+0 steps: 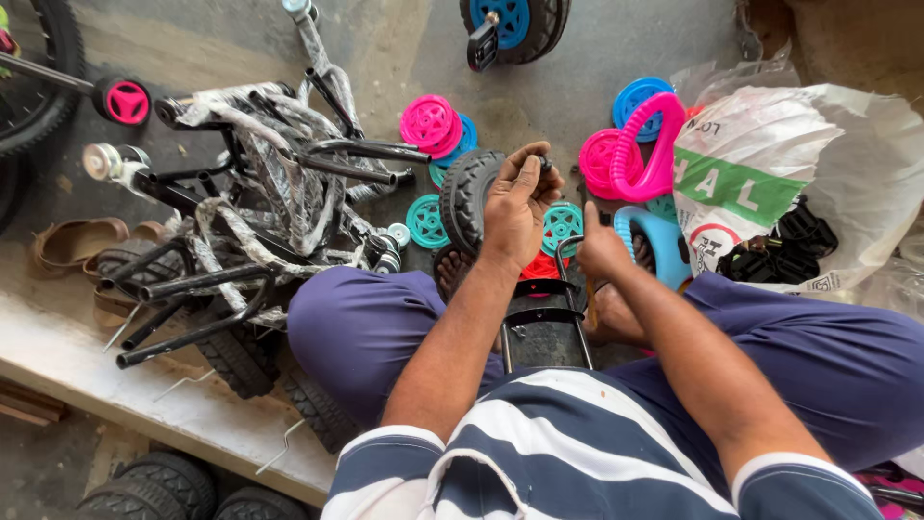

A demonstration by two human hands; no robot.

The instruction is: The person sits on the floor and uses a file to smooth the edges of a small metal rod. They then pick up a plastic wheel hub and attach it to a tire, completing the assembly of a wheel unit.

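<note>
Here the small black tyre stands on edge on the floor between the person's knees, with the left hand curled over its top and its fingertips pinching a small dark part; the right hand is closed around something by the teal hub, though I cannot tell what. The part could slip from that pinch and roll among the loose hubs and wrapped frames, or the tyre could tip if the hand eases
</note>
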